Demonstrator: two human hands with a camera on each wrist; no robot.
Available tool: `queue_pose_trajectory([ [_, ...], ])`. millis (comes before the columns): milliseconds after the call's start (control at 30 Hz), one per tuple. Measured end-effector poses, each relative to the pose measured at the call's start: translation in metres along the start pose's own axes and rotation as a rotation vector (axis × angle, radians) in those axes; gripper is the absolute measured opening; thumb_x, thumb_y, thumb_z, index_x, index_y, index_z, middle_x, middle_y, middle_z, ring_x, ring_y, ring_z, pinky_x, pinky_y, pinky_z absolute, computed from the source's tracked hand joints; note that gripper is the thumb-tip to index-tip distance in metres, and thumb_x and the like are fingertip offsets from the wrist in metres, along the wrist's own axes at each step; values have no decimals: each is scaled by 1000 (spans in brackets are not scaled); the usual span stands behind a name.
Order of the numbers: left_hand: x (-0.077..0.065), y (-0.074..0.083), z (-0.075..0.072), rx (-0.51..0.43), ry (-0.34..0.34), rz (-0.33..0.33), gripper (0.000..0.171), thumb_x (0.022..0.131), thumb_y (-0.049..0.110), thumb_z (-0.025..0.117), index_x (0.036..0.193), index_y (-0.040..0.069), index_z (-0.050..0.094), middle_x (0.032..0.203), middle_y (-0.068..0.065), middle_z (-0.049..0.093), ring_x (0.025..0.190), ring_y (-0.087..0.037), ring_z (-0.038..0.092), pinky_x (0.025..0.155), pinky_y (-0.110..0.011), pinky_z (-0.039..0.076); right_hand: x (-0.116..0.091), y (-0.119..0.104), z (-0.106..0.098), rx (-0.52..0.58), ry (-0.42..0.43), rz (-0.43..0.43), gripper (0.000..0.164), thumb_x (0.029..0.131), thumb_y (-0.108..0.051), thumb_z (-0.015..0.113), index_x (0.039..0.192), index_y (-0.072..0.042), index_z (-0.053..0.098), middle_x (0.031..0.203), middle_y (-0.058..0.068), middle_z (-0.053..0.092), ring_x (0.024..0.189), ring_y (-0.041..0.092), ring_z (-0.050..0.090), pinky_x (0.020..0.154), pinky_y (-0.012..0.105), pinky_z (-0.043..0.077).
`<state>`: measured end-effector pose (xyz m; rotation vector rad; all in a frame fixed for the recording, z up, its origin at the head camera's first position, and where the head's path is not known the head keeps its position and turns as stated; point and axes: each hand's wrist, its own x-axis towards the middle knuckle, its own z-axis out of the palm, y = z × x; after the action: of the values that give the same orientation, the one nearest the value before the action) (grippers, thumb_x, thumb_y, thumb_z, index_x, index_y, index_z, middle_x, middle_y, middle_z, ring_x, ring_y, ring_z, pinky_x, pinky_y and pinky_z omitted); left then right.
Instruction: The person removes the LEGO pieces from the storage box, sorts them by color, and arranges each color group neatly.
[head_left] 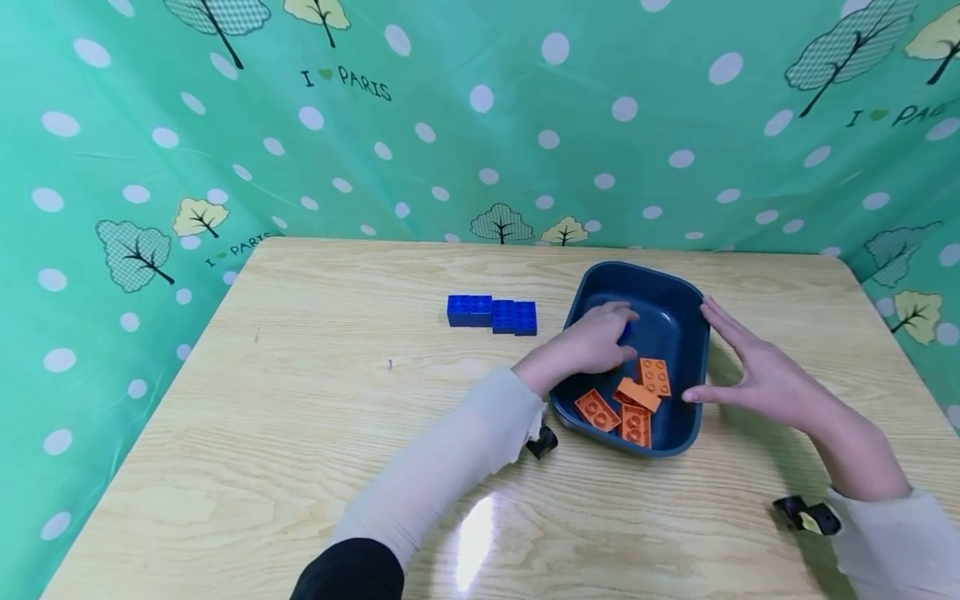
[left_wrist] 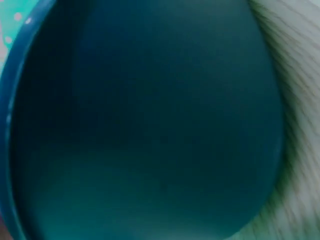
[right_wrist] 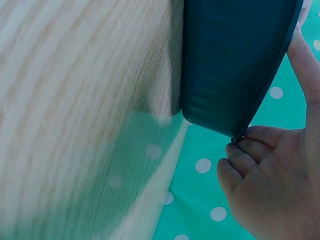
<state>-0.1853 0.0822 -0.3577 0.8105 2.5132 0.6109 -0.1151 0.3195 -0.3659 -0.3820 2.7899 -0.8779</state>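
A dark blue bin point(head_left: 678, 433) stands on the table, holding several orange toy bricks point(head_left: 636, 426) in its near part. My left hand point(head_left: 596, 340) reaches into it over the left rim. Between its thumb and fingers it pinches a blue brick point(head_left: 625, 332), which the hand mostly hides. In the left wrist view only the bin's outer wall point(left_wrist: 165, 115) shows, without the hand. My right hand point(head_left: 772, 375) touches the bin's right rim, thumb and fingers spread apart. The right wrist view shows the fingers of the right hand point(right_wrist: 280, 175) against the rim.
Left of the bin, several joined or touching blue bricks point(head_left: 492, 313) lie in a row on the wooden table point(head_left: 300, 400). A green dotted cloth point(head_left: 450, 158) hangs behind the table. Small black devices point(head_left: 806, 515) sit at both wrists.
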Motion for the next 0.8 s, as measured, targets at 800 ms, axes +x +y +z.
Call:
queue_pose_trajectory([
  [800,15,4,14,216,10,-108,55,102,22,57,151,39,40,150,5,46,130,-12,52,105,-27,50,-1,-4,-1,-17,-8,19,118,80,-37,83,161,-17,0,169,9,-5,149,54,9,105,80,21],
])
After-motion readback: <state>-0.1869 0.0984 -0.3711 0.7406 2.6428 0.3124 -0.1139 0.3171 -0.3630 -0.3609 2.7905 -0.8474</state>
